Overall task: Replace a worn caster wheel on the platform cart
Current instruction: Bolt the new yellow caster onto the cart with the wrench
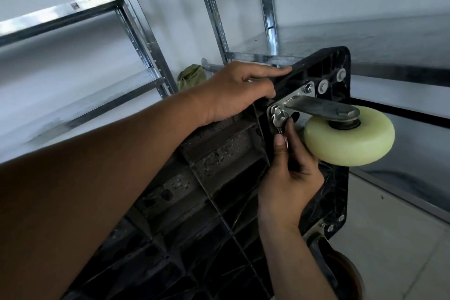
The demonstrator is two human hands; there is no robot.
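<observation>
The black plastic platform cart (pixel 219 178) stands tipped up, its ribbed underside facing me. A pale yellow caster wheel (pixel 350 139) in a metal bracket (pixel 321 107) is bolted near the cart's top corner. My left hand (pixel 236 92) grips the cart's upper edge, fingers curled over it. My right hand (pixel 289 175) pinches a small metal wrench (pixel 280 120) set on a nut at the caster's mounting plate, just left of the wheel. A second, dark reddish caster wheel (pixel 341 273) sits at the cart's lower corner.
Galvanised metal shelving (pixel 136 29) stands behind the cart, with uprights at left and centre. A crumpled green cloth (pixel 191 75) lies on a shelf behind my left hand. A light tiled floor (pixel 399 238) shows at lower right.
</observation>
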